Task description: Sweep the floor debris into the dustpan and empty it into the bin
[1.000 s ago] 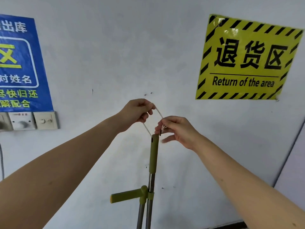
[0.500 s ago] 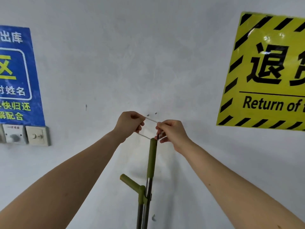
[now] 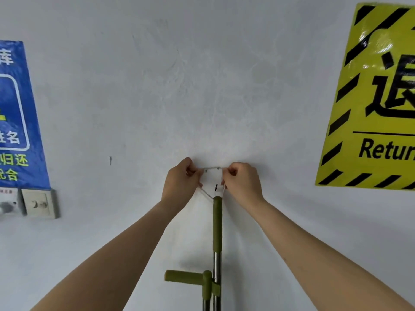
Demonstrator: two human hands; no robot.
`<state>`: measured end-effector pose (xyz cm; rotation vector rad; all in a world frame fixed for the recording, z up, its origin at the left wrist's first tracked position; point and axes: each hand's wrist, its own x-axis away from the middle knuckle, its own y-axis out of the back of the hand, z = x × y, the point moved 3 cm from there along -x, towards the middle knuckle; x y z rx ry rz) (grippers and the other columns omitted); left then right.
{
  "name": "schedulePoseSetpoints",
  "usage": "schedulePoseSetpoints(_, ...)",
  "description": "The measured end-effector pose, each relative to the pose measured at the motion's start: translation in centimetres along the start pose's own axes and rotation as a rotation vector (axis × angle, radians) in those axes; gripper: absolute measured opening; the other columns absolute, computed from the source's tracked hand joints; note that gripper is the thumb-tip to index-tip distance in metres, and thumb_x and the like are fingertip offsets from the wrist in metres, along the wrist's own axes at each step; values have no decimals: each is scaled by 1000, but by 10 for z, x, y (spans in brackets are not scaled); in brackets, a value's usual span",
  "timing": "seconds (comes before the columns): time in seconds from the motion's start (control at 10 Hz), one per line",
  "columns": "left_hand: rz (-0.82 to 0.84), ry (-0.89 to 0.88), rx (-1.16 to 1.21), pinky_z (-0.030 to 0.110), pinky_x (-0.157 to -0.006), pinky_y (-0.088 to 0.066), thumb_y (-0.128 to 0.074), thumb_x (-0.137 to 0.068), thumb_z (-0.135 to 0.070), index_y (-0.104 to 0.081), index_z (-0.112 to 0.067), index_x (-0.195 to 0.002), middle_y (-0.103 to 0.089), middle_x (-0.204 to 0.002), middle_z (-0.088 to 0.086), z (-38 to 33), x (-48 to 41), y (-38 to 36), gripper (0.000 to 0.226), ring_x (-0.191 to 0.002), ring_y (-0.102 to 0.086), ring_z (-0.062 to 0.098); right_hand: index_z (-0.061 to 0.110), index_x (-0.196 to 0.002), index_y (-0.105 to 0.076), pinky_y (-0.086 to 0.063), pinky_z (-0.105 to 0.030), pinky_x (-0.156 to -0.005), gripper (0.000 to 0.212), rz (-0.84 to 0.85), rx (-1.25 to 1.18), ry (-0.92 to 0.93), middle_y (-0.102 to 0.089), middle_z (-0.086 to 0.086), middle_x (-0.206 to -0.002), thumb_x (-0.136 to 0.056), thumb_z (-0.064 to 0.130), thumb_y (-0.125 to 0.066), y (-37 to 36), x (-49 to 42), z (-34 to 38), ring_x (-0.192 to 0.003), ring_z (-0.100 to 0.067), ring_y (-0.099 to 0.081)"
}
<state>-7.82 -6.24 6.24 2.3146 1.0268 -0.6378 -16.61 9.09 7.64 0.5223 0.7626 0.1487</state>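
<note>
An olive-green broom handle (image 3: 217, 223) with a metal shaft stands upright against the white wall. A second green grip (image 3: 184, 276) sticks out to the left from a clip on the shaft lower down. A thin white string loop (image 3: 207, 194) runs from the handle's top. My left hand (image 3: 181, 181) and my right hand (image 3: 242, 182) each pinch one side of the loop, stretching it against the wall at two small dark marks (image 3: 212, 168). The broom head, dustpan and bin are out of view.
A blue poster (image 3: 15, 115) hangs at the left, with wall switches (image 3: 38, 204) below it. A yellow and black "Return" sign (image 3: 377, 104) hangs at the right. White wall fills the middle.
Both hands have moved closer to the wall with the string loop, spreading it wide at the two marks. The view has drawn nearer to the wall.
</note>
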Motion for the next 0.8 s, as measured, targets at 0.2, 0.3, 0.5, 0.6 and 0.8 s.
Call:
schedulePoseSetpoints(0.2,65,-92,-228,23,-48,-40,-58,-91,-30,-43,-27,-71,-61,-59,-4,7,8,-11,25,-51,-61,3,1,-69,-63,-60,-43,-64,35,126,6,-36,-70,-8,-64,-93,26,-57,-6,1,1,-59,-22,-70)
schedulePoseSetpoints(0.3,56,-100,-242,24,-47,-37,-55,-93,-32,-41,-27,-73,-62,-61,-3,8,12,-14,25,-52,-60,5,-1,-71,-61,-59,-46,-62,37,159,84,-16,-70,-14,-68,-94,27,-55,-7,-1,5,-62,-30,-70)
schedulePoseSetpoints(0.5,40,-75,-291,39,-56,-50,-55,-94,-37,-47,-23,-77,-63,-67,-2,2,16,-15,23,-61,-62,18,-2,-76,-62,-61,-40,-56,34,175,50,-68,-70,-12,-65,-95,25,-55,-11,1,7,-49,-21,-68)
schedulePoseSetpoints(0.6,22,-29,-222,35,-55,-49,-52,-93,-47,-56,-24,-81,-64,-74,-6,-6,18,-5,26,-65,-65,15,3,-81,-64,-55,-27,-46,33,239,-98,-201,-71,-10,-66,-97,29,-53,-3,11,10,-42,-16,-64)
schedulePoseSetpoints(0.8,71,43,43,40,-66,-56,-50,-93,-49,-59,-24,-78,-67,-77,-8,-24,38,36,31,-63,-66,8,12,-86,-64,-53,-28,-50,20,137,-226,-299,-73,-12,-77,-97,22,-51,37,45,32,-51,-22,-66)
